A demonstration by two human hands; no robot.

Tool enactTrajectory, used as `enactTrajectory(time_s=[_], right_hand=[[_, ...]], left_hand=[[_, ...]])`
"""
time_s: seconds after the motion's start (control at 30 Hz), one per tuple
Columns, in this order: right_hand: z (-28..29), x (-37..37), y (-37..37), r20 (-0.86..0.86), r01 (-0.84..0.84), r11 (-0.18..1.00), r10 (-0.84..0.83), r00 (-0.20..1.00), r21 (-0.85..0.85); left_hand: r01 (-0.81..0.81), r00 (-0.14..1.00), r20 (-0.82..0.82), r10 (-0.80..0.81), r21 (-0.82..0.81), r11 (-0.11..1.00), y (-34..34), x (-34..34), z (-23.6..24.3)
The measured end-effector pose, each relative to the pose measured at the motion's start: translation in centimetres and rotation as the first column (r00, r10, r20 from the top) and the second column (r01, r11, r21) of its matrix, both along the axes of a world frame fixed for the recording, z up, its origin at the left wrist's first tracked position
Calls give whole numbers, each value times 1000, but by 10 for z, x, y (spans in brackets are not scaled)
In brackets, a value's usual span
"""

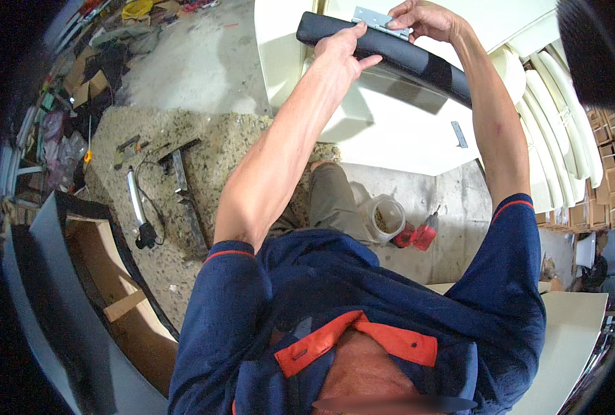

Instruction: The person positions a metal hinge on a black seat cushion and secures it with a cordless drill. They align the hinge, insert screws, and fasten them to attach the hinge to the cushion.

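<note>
Your two hands are holding a metal hinge (380, 19) against a black padded bar (411, 59).
Far left, a grey upholstered frame (41, 256) is standing aside; a silver rod with a cord (134, 197) and a dark metal frame (183, 183) are lying on the speckled ground (231, 149). Your left hand (342, 50) is spanning the bar half open, one fingertip at the hinge's left end, apparently to steady both; whether it is gripping underneath, you cannot tell. A clear tub (383, 214) is sitting near your knee, presumably for easy reach. Your right hand (425, 22) is pinching the hinge's right end, probably for alignment. A red drill (425, 235) is lying beside the tub; a second hinge (459, 135) is resting on the cream panel (404, 149).
</note>
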State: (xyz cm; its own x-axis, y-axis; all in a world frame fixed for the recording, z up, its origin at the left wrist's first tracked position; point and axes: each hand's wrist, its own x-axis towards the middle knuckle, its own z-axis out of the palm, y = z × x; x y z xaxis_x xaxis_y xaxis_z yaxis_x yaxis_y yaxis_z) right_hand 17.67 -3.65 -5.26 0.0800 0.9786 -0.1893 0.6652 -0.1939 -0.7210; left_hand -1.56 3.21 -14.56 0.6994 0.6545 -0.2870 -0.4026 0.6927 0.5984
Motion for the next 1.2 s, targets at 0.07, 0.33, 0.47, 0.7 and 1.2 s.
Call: enactTrajectory(time_s=[0.07, 0.33, 0.47, 0.7, 1.2], right_hand=[[-9, -12, -9, 13, 0, 999, 0, 1000, 35], [-92, -71, -62, 29, -17, 996, 15, 999, 90], [-136, -94, -78, 44, -14, 990, 8, 999, 137], [-200, -128, -101, 235, -52, 938, -32, 972, 343], [-231, -153, -115, 378, -33, 848, -200, 904, 528]], left_hand=[[1, 1000, -6, -1, 16, 1000, -8, -11, -10], [16, 998, 64, -19, 49, 999, -43, -70, -102], [23, 989, 145, -25, 13, 1000, -58, -88, -149], [23, 985, 172, 17, -228, 973, -61, -107, -188], [123, 977, -117, -176, -364, 923, -48, -103, -183]])
